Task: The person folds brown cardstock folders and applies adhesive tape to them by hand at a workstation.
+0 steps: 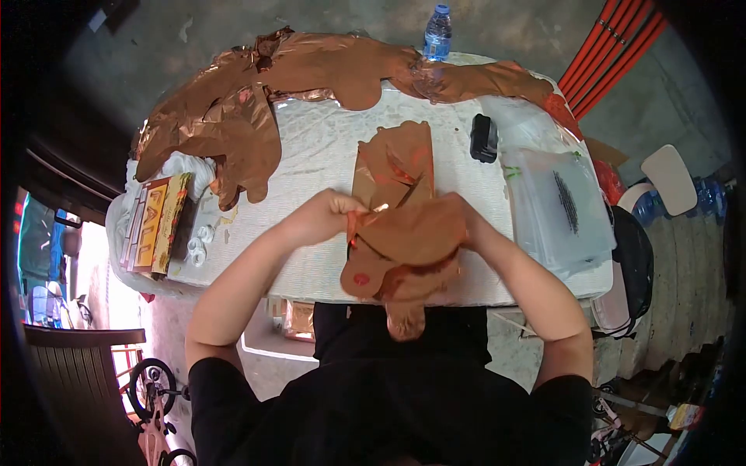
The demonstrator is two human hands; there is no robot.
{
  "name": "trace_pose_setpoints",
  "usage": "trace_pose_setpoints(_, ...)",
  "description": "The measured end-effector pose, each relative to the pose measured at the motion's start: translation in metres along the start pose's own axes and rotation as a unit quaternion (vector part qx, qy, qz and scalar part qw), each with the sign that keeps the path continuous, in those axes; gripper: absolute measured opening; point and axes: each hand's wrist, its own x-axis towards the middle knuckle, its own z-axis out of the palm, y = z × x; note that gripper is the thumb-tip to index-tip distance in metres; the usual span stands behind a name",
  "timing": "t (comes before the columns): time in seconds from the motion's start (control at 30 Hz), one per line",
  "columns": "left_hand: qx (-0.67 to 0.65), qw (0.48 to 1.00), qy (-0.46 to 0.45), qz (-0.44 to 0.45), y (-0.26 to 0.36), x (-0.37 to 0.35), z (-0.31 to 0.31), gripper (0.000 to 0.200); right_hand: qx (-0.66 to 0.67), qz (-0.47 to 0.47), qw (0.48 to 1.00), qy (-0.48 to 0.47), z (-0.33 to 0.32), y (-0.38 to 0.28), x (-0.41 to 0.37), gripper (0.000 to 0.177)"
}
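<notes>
A flat copper-coloured foil balloon (pixel 412 237), uninflated, is held up at the near edge of the table, partly folded, with a rounded end hanging over my lap. My left hand (pixel 339 211) pinches its left edge with closed fingers. My right hand (pixel 460 211) grips the right edge; the foil hides some of its fingers. Just beyond lies another piece of the same foil (pixel 392 159), flat on the white table cover (pixel 318 151). Whether the two pieces are joined cannot be made out.
More copper foil (pixel 326 66) spreads along the far and left table edges. A water bottle (pixel 438 35) stands at the back. To the right are a black case (pixel 483 138) and clear plastic bags (pixel 552 206); to the left, a colourful box (pixel 159 225) and small white rolls (pixel 199 247).
</notes>
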Motion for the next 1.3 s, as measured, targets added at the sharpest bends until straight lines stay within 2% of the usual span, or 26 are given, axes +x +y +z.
trace_pose_setpoints(0.03, -0.052, 0.997, -0.019, -0.058, -0.002, 0.008, -0.007, 0.022, -0.002, -0.001, 1.0, 0.001, -0.003, 0.007, 0.006, 0.013)
trace_pose_setpoints(0.07, -0.104, 0.987, -0.039, -0.115, -0.007, 0.017, -0.014, 0.021, 0.102, 0.092, 0.99, 0.031, -0.007, 0.014, 0.014, 0.016)
trace_pose_setpoints(0.1, -0.127, 0.982, -0.065, -0.125, -0.009, 0.026, -0.021, 0.016, 0.205, 0.182, 0.96, 0.059, -0.011, 0.015, 0.022, 0.02)
trace_pose_setpoints(0.13, -0.128, 0.982, -0.064, -0.124, -0.013, 0.031, -0.024, 0.016, 0.203, 0.182, 0.96, 0.058, -0.016, 0.014, 0.029, 0.02)
trace_pose_setpoints(0.2, -0.162, 0.955, -0.046, -0.246, -0.01, 0.038, -0.026, 0.018, 0.228, 0.371, 0.898, 0.064, -0.022, 0.01, 0.041, 0.03)
trace_pose_setpoints(0.23, -0.164, 0.948, -0.03, -0.273, -0.002, 0.039, -0.025, 0.022, 0.231, 0.371, 0.899, 0.026, -0.026, -0.013, 0.042, 0.04)
trace_pose_setpoints(0.27, -0.165, 0.948, -0.029, -0.272, 0.001, 0.04, -0.025, 0.022, 0.229, 0.371, 0.899, 0.025, -0.026, 0.002, 0.042, 0.04)
trace_pose_setpoints(0.33, -0.169, 0.936, -0.042, -0.305, 0.005, 0.045, -0.028, 0.019, 0.137, 0.312, 0.939, 0.04, -0.015, 0.014, 0.049, 0.039)
trace_pose_setpoints(0.37, -0.178, 0.927, -0.044, -0.327, -0.005, 0.05, -0.031, 0.014, 0.171, 0.351, 0.915, 0.106, -0.02, 0.015, 0.041, 0.033)
trace_pose_setpoints(0.4, -0.179, 0.927, -0.043, -0.326, -0.003, 0.05, -0.031, 0.014, 0.17, 0.351, 0.915, 0.104, -0.02, 0.013, 0.042, 0.033)
trace_pose_setpoints(0.47, -0.19, 0.928, -0.038, -0.317, 0.001, 0.049, -0.03, 0.012, 0.165, 0.409, 0.888, 0.128, -0.02, 0.009, 0.042, 0.028)
trace_pose_setpoints(0.5, -0.19, 0.928, -0.038, -0.317, 0.001, 0.049, -0.03, 0.012, 0.183, 0.396, 0.887, 0.151, -0.017, 0.002, 0.042, 0.025)
trace_pose_setpoints(0.6, -0.225, 0.92, -0.011, -0.321, 0.003, 0.045, -0.028, 0.012, 0.158, 0.404, 0.889, 0.143, -0.019, 0.007, 0.043, 0.025)
trace_pose_setpoints(0.67, -0.231, 0.937, 0.023, -0.262, 0.008, 0.036, -0.023, 0.012, 0.166, 0.392, 0.891, 0.157, -0.016, 0.007, 0.042, 0.025)
trace_pose_setpoints(0.7, -0.23, 0.937, 0.022, -0.262, 0.005, 0.035, -0.021, 0.012, 0.174, 0.379, 0.893, 0.169, -0.014, 0.005, 0.041, 0.026)
trace_pose_setpoints(0.77, -0.179, 0.96, 0.03, -0.212, -0.003, 0.033, -0.017, 0.012, 0.16, 0.379, 0.897, 0.162, -0.014, 0.003, 0.04, 0.026)
trace_pose_setpoints(0.93, -0.135, 0.969, 0.054, -0.2, -0.012, 0.034, -0.014, 0.015, 0.134, 0.385, 0.899, 0.162, -0.014, -0.016, 0.038, 0.023)
trace_pose_setpoints(1.0, -0.117, 0.974, 0.05, -0.19, -0.013, 0.032, -0.013, 0.015, 0.065, 0.33, 0.936, 0.105, -0.022, -0.013, 0.03, 0.017)
trace_pose_setpoints(1.07, -0.142, 0.973, 0.074, -0.167, -0.005, 0.031, -0.009, 0.025, 0.05, 0.322, 0.941, 0.095, -0.023, -0.014, 0.023, 0.016)
trace_pose_setpoints(1.13, -0.138, 0.973, 0.069, -0.17, -0.008, 0.032, -0.01, 0.026, 0.036, 0.313, 0.945, 0.086, -0.021, -0.015, 0.02, 0.017)
trace_pose_setpoints(1.2, -0.134, 0.974, 0.065, -0.173, -0.009, 0.033, -0.01, 0.028, 0.028, 0.311, 0.942, 0.125, -0.018, -0.015, 0.02, 0.029)
trace_pose_setpoints(1.3, -0.111, 0.972, 0.084, -0.187, -0.008, 0.032, -0.01, 0.028, 0.013, 0.317, 0.939, 0.131, -0.016, -0.014, 0.023, 0.038)
